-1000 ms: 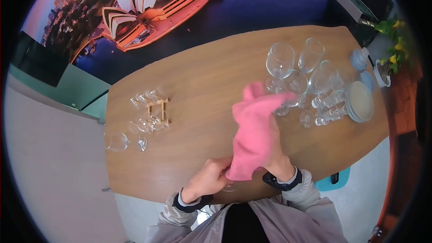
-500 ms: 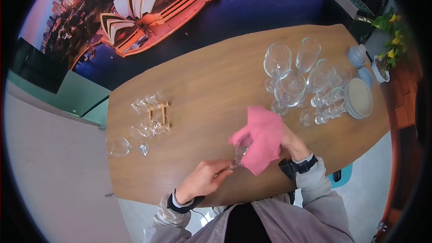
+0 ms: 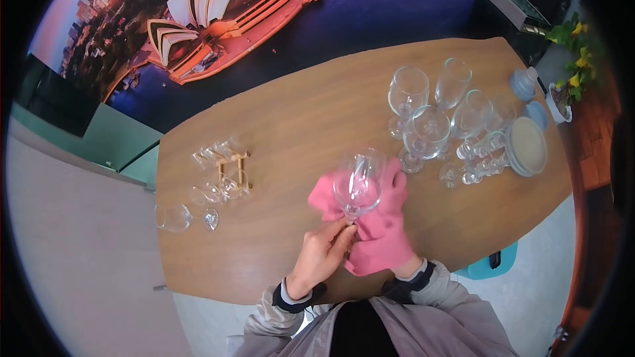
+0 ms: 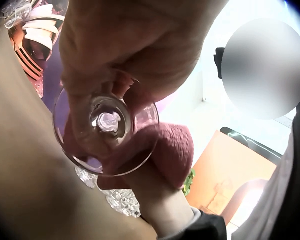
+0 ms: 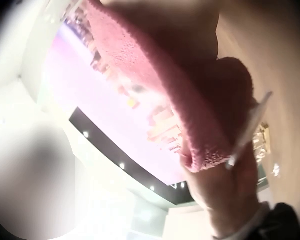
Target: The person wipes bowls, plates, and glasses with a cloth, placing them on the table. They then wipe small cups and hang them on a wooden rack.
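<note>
A clear stemmed glass (image 3: 359,182) is tilted bowl-up in front of the person, its stem pinched by the left hand (image 3: 320,256). In the left wrist view the round foot of the glass (image 4: 107,125) faces the camera, with the left hand (image 4: 135,45) around the stem. Behind the bowl lies a pink cloth (image 3: 380,241), draped over the right hand, whose fingers it hides. The right wrist view shows the cloth (image 5: 135,55) hanging from that hand, with the glass's foot edge (image 5: 250,130) beyond it.
Several large stemmed glasses (image 3: 426,132) stand at the right of the wooden table (image 3: 284,152), beside stacked plates (image 3: 528,147) and blue bowls (image 3: 524,84). At the left are a small wooden rack (image 3: 233,168) with glasses and a glass lying on its side (image 3: 175,217).
The cloth has swung from over the glass to behind and beneath its bowl, uncovering it. Both hands have shifted, the right one inward to the left, the left one slightly right and up.
</note>
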Motion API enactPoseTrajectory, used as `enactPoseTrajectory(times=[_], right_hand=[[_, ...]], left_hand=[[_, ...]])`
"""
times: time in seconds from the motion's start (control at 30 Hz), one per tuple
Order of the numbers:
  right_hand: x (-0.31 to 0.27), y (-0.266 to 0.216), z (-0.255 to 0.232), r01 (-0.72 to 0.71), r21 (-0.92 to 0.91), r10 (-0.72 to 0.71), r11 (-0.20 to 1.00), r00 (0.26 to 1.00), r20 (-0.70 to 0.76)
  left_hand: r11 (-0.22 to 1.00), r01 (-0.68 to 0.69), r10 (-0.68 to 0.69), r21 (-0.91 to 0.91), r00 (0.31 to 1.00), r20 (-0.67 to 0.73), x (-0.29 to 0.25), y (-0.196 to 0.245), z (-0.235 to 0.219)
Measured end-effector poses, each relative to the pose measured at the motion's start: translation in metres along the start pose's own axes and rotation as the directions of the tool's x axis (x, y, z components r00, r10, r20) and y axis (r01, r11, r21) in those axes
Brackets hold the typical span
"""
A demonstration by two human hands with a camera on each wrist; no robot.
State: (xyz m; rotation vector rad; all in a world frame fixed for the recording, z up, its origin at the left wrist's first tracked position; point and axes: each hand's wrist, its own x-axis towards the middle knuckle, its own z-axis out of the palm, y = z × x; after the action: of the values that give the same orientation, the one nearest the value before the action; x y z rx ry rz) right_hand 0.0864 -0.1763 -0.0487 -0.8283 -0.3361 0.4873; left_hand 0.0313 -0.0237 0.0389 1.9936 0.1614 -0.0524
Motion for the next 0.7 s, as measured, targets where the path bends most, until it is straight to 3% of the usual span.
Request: enactPoseTrajectory(times=[0.03, 0.07, 0.1, 0.13, 0.17, 0.2, 0.23, 0.27, 0.33, 0.37, 0.4, 0.47, 0.5, 0.7], right_hand=[[-0.007, 0.019, -0.013, 0.189, -0.483, -0.119, 0.855, 0.978, 0.172], [-0.016, 0.043, -0.032, 0.39, -0.794, -0.134, 0.465, 0.918, 0.373], [-0.037, 0.088, -0.068, 0.05, -0.626, 0.059, 0.778, 0.987, 0.152], [-0.034, 0.087, -0.058, 0.049, -0.625, 0.058, 0.779, 0.987, 0.151], [-0.026, 0.077, -0.036, 0.019, -0.492, 0.002, 0.87, 0.999, 0.042], [-0.02, 0.056, -0.018, 0.009, -0.343, -0.038, 0.939, 0.996, -0.077], [-0.012, 0.001, 0.0, -0.392, -0.593, 0.446, 0.703, 0.893, -0.061], [-0.011, 0.001, 0.0, -0.39, -0.592, 0.442, 0.705, 0.895, -0.063], [-0.015, 0.003, -0.001, -0.357, -0.559, 0.421, 0.749, 0.907, -0.016], [-0.017, 0.004, 0.0, -0.341, -0.542, 0.411, 0.768, 0.912, 0.01], [-0.02, 0.006, 0.0, -0.323, -0.525, 0.4, 0.788, 0.916, 0.037], [-0.023, 0.008, -0.001, -0.286, -0.489, 0.371, 0.824, 0.925, 0.085], [-0.026, 0.008, -0.002, -0.268, -0.471, 0.353, 0.841, 0.93, 0.101], [-0.036, 0.003, -0.004, -0.187, -0.364, 0.268, 0.912, 0.945, 0.188]], left_hand=[[0.996, -0.029, 0.033, 0.079, 0.999, -0.04, 0.001, -0.002, 0.001], [0.996, -0.029, 0.032, 0.079, 0.999, -0.041, 0.0, -0.007, 0.001], [0.952, -0.121, 0.13, 0.282, 0.991, -0.014, -0.003, -0.013, -0.001], [0.857, -0.209, 0.219, 0.47, 0.975, 0.034, -0.005, -0.017, -0.003], [0.857, -0.211, 0.219, 0.47, 0.975, 0.038, -0.008, -0.012, -0.01], [0.909, -0.109, 0.11, 0.403, 0.994, 0.02, -0.013, 0.0, -0.02], [0.943, -0.004, 0.001, 0.333, 1.0, 0.01, -0.016, 0.009, -0.029], [0.942, -0.008, 0.004, 0.335, 1.0, 0.014, -0.016, 0.014, -0.034], [0.992, 0.039, -0.007, 0.122, 0.968, -0.252, -0.015, 0.02, -0.042], [0.998, -0.056, 0.058, 0.015, 0.975, -0.216, -0.011, 0.014, -0.042], [0.998, -0.055, 0.057, 0.015, 0.974, -0.218, -0.008, 0.008, -0.037], [0.906, -0.092, 0.041, -0.414, 0.99, -0.132, 0.0, 0.004, -0.023], [0.88, 0.029, -0.078, -0.475, 0.993, -0.083, 0.0, 0.011, -0.024], [0.836, -0.065, -0.056, -0.546, 0.978, -0.202, -0.005, 0.014, -0.02]])
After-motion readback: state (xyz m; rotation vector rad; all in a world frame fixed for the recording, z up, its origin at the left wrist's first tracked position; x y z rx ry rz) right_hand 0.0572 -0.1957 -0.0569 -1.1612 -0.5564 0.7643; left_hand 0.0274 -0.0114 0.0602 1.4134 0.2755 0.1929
